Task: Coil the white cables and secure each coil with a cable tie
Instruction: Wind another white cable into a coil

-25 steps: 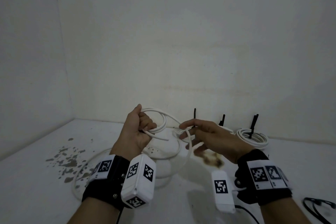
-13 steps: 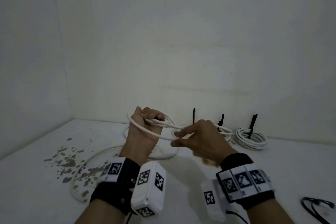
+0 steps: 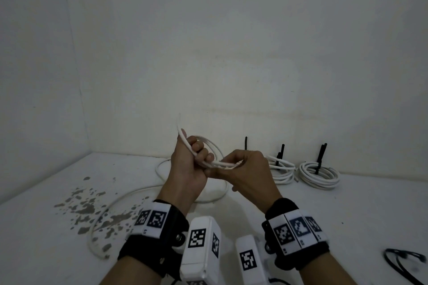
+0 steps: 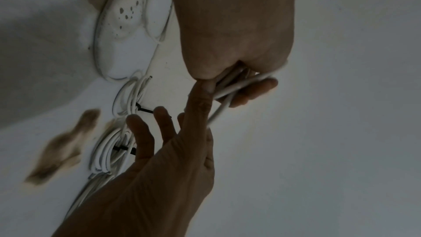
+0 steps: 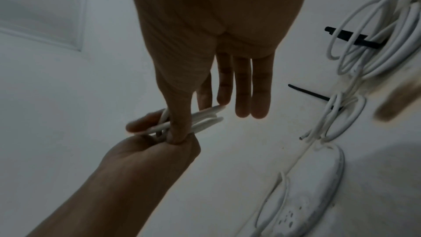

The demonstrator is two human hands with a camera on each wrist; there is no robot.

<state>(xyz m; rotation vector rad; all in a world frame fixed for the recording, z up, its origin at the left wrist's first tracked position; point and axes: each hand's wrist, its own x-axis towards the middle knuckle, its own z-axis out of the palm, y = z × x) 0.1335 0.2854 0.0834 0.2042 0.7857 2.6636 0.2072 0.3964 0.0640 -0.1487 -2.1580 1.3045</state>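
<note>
My left hand (image 3: 188,169) is raised in a fist around several loops of white cable (image 3: 209,144). One strand sticks up past the thumb. The right hand (image 3: 249,172) meets it from the right. Its thumb and forefinger pinch the cable bundle (image 5: 205,114) right beside the left fist (image 5: 154,150), while the other three fingers (image 5: 250,87) stay straight. In the left wrist view the right thumb (image 4: 200,100) touches the left hand (image 4: 239,33) at the bundle (image 4: 237,86). The rest of this cable (image 3: 111,206) trails in a wide loop over the white table (image 3: 347,215).
Tied white coils (image 3: 318,173) (image 3: 281,169) lie at the back right by the wall, with black cable ties (image 3: 320,155) sticking up. A black cable (image 3: 405,261) lies at the front right. Grey paint spots (image 3: 92,208) mark the table's left side.
The left hand has risen and turned upright with its loops. The right hand has moved left to meet it, bringing another length of cable into the bundle.
</note>
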